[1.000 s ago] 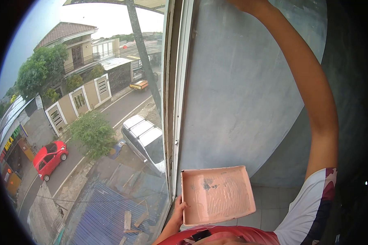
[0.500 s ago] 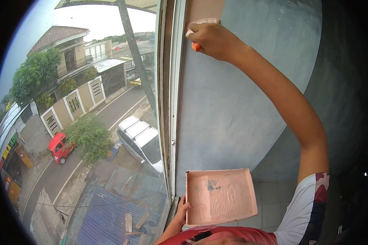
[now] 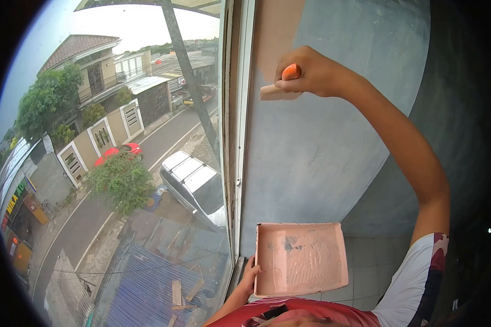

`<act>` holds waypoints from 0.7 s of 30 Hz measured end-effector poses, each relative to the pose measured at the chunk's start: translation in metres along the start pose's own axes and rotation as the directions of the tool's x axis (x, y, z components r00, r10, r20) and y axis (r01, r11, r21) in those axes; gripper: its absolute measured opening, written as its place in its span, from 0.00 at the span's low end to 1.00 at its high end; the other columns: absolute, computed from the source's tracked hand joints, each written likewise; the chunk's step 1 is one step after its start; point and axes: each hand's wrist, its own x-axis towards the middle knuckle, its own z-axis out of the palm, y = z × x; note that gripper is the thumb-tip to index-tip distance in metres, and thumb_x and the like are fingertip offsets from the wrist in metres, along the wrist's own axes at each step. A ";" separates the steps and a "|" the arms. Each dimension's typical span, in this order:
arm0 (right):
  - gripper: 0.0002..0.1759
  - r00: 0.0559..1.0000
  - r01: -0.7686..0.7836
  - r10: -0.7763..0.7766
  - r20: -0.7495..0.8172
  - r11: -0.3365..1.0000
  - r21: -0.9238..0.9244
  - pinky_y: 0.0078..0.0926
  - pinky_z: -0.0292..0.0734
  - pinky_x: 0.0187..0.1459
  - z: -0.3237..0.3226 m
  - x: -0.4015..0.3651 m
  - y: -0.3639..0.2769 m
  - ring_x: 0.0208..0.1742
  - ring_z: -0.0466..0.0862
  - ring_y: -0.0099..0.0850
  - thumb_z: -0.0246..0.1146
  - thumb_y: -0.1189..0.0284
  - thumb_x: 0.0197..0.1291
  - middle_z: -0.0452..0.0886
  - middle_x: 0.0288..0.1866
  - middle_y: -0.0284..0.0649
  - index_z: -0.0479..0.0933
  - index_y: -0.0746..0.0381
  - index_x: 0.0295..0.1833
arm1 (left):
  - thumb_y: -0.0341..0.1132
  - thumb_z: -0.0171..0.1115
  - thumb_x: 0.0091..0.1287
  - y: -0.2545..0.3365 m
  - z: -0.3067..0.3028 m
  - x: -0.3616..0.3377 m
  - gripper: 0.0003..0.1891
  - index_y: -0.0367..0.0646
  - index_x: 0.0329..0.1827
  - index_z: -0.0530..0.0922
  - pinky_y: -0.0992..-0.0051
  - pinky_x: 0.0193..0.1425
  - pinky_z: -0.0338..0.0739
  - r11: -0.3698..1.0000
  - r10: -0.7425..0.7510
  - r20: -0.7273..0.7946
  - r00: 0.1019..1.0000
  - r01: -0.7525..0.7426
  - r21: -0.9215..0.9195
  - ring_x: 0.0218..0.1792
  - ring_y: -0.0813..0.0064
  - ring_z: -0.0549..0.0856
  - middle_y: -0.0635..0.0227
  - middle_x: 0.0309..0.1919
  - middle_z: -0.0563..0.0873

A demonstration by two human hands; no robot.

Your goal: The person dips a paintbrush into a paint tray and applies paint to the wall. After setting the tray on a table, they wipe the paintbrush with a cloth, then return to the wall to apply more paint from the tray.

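My right hand (image 3: pixel 308 71) is raised to the wall, its fingers wrapped around the orange handle of a paint roller (image 3: pixel 274 93). The roller's pale pink head shows just below the fist; part of it is hidden by the fingers. Behind it, the grey wall (image 3: pixel 311 158) bears a peach painted strip (image 3: pixel 278 27) beside the window frame. Low in view, my left hand (image 3: pixel 250 277) grips the left edge of a paint tray (image 3: pixel 343 256), thumb over the rim. The tray is coated in pink paint, with ridges and grey patches on its floor.
A window with a white frame (image 3: pixel 244 114) runs along the left of the wall. Through the glass are a street, a silver car (image 3: pixel 193 182), a red car (image 3: pixel 120 152) and a blue corrugated roof (image 3: pixel 142 289). Grey floor tiles (image 3: pixel 365 278) lie beyond the tray.
My right hand has moved down and slightly right with the roller, uncovering more of the peach strip. The tray sits slightly farther right in view. Outside, the red car has moved along the street.
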 end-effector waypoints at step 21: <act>0.13 0.749 0.139 -0.463 -0.475 0.810 -0.570 0.32 0.77 0.39 -0.171 0.017 -0.012 0.34 0.82 0.31 0.72 0.68 0.62 0.84 0.32 0.42 0.83 0.69 0.32 | 0.28 0.58 0.50 0.006 0.017 -0.022 0.39 0.38 0.73 0.65 0.69 0.54 0.81 0.999 -0.026 -0.028 0.999 0.025 -0.037 0.53 0.64 0.81 0.55 0.57 0.77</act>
